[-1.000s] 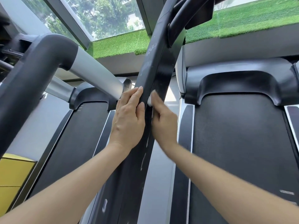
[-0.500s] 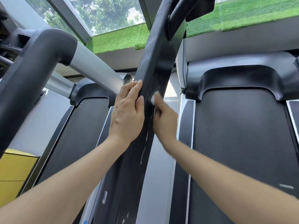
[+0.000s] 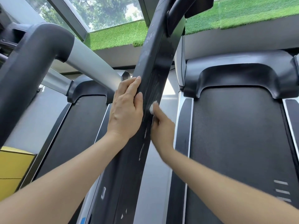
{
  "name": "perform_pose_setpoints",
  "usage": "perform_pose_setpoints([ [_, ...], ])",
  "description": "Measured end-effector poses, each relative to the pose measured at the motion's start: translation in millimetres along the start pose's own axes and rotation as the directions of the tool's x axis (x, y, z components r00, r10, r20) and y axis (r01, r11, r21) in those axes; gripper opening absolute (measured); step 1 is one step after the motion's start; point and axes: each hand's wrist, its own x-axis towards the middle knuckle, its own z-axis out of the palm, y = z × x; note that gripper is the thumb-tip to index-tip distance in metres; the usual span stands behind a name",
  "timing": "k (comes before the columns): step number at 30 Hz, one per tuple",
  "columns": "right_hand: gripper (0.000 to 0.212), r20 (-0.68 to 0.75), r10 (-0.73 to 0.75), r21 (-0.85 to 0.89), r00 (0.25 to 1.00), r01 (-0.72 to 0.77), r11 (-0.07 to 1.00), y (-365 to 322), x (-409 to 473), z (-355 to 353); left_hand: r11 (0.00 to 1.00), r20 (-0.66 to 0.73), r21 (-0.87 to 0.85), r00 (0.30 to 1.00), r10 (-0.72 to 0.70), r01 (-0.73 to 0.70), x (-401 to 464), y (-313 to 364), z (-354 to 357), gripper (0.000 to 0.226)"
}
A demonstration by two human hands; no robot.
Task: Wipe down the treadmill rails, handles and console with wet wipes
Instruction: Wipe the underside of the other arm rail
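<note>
A black treadmill upright rail (image 3: 155, 59) runs from the top centre down to the bottom middle, smeared and scuffed with pale marks. My left hand (image 3: 125, 110) rests flat against its left side, fingers straight along the edge. My right hand (image 3: 161, 128) is on the rail's right side and pinches a small white wet wipe (image 3: 152, 108) against the rail's face; only a bit of the wipe shows past the fingertips. A thick black handle (image 3: 32, 62) with a silver tube curves across the upper left.
Two treadmill belts lie below, one on the left (image 3: 77, 135) and one on the right (image 3: 234, 143), with a grey floor strip between them. Green artificial turf (image 3: 116, 36) lines the window ledge ahead. A yellow panel (image 3: 13, 167) sits at the lower left.
My right hand has slid the wipe a little down the rail's right face, leaving fresh wet streaks above it. My left hand has stayed in place on the rail.
</note>
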Motion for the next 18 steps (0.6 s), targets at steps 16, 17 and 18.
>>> perform_pose_setpoints([
  [16,0.037,-0.091,0.033,-0.036,0.995,-0.036,0.999,-9,77,7,1.000,-0.011,-0.004,1.000,0.007,-0.007,0,-2,1,0.040],
  [17,0.037,-0.098,0.041,-0.024,0.994,-0.043,0.999,-8,78,8,1.000,-0.012,-0.005,1.000,0.004,-0.004,0,-2,1,0.040],
  [18,0.037,-0.101,0.052,-0.005,0.993,-0.053,0.999,-9,79,9,1.000,-0.015,-0.004,1.000,0.004,-0.004,0,-2,1,0.040],
])
